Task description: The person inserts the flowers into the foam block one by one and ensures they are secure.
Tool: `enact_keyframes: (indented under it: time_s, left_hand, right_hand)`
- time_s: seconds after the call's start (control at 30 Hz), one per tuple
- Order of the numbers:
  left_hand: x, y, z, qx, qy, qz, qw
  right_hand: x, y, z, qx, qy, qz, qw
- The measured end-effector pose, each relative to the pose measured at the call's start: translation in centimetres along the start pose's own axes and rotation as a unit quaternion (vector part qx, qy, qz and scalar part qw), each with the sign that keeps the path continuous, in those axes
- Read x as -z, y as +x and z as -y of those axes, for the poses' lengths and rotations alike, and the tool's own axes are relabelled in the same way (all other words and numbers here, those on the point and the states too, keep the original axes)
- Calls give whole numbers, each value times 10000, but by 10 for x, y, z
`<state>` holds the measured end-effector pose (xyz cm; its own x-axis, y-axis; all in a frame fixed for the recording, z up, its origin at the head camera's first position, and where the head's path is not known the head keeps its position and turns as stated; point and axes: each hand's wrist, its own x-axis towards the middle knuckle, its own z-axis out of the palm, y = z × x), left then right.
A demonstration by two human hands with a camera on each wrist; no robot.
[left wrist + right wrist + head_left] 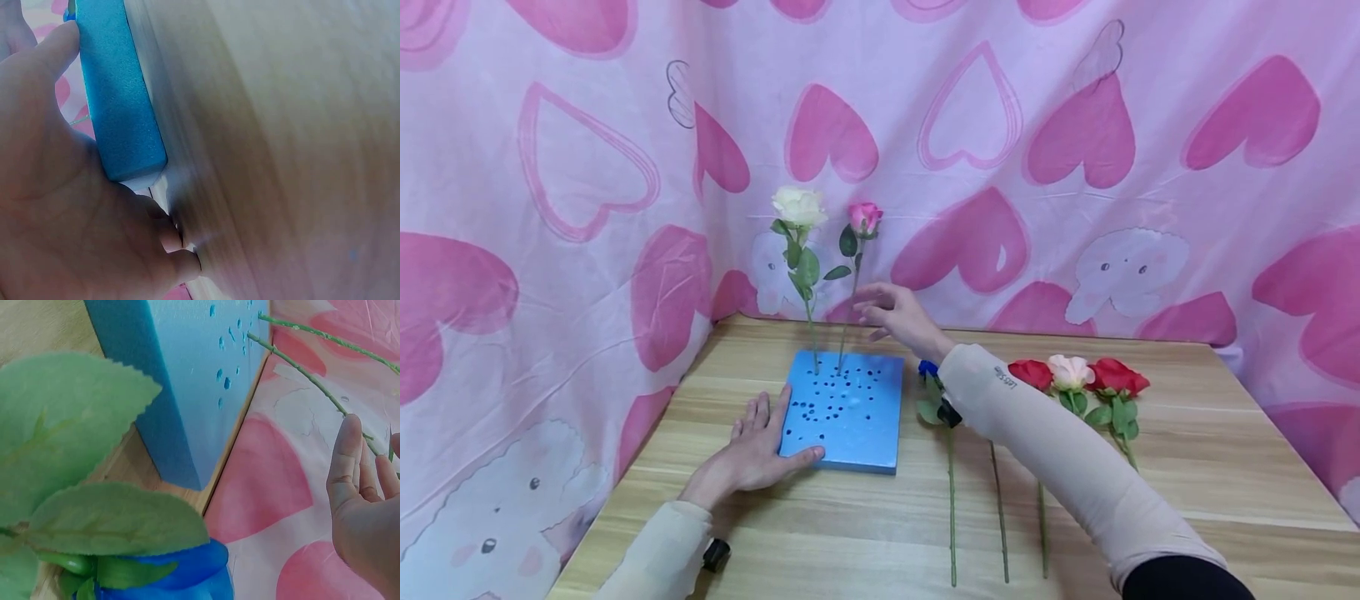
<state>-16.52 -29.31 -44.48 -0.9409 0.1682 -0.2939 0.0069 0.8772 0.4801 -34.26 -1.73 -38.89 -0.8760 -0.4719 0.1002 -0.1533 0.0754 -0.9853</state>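
A blue foam block (865,442) pitted with small holes lies on the table. A white rose (799,207) and a pink rose (865,218) stand in its far part, their stems (300,367) set in holes. My left hand (756,450) rests against the block's near left corner, fingers along its side and thumb on the near edge. My right hand (898,315) is beside the pink rose's stem, fingers loosely extended and thumb apart. In the right wrist view, the fingertips (351,431) overlap that stem.
Right of the block lies a blue rose (928,368), partly under my right forearm. Further right lie a red rose (1030,374), a pale pink rose (1071,372) and another red rose (1117,377). A pink heart-patterned curtain (958,108) hangs behind the wooden table (1225,433).
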Motion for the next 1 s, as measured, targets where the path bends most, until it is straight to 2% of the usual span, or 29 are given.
enact_keyframes:
  time_s: [0.43,0.63,0.87,1.0]
  left_hand:
    - [1,-1,-2,-7,-2,32,10000]
    - [-3,1,2,-99,-122,-64,9999]
    - [-3,-1,0,-79,-56,46,9999]
    - [-2,-1,0,-116,-15,29,9999]
  right_hand:
    - [23,-12,3,316,56,182,9993]
    - [36,-24,8,327,47,93,9994]
    - [69,-50,13,392,28,121,9992]
    - [93,-68,16,396,-103,-11,9992]
